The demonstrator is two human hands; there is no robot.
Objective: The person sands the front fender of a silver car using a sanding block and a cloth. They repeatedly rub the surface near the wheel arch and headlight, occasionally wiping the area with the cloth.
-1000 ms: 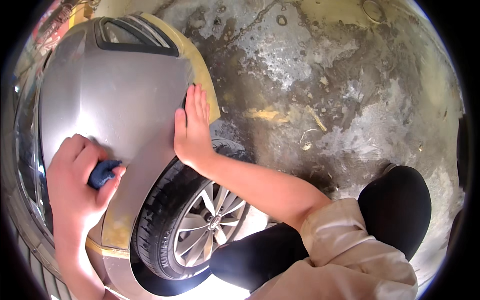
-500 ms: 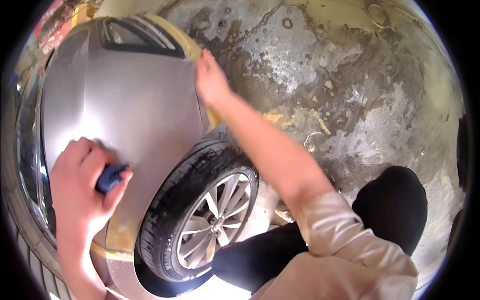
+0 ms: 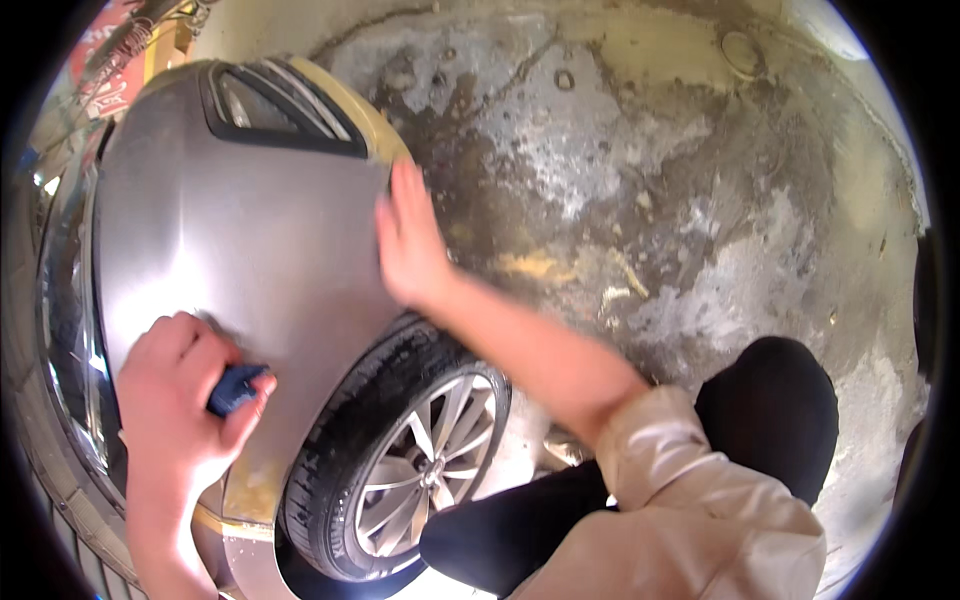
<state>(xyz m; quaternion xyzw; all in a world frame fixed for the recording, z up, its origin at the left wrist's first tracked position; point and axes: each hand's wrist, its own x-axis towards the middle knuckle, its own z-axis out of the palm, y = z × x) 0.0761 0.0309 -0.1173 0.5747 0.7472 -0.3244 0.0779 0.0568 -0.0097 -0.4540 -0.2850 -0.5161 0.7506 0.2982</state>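
The silver-grey fender (image 3: 285,215) of a car curves up on the left, with a bright reflection on it. My left hand (image 3: 175,400) presses down on this panel, its fingers curled round a dark blue pad (image 3: 237,390) whose exact kind I cannot make out. Along the fender's right edge, just above the tyre, my right hand (image 3: 412,245) lies with fingers stretched out, touching the panel and holding nothing. Beneath it is the black tyre (image 3: 335,450) with its silver spoked rim (image 3: 430,470). A black-framed lamp (image 3: 255,105) sits at the fender's far end.
Yellowish patches mark the bumper edge (image 3: 335,85) and the lower fender (image 3: 250,490). The stained concrete floor (image 3: 570,150) stretches to the right. My black-trousered knee (image 3: 770,410) is bent beside the wheel. Dark glass and trim (image 3: 80,380) run along the left side.
My right hand has slid along the fender edge toward the wheel, and its fingers are now straighter. The left hand keeps its hold on the blue pad. The whole view has shifted slightly.
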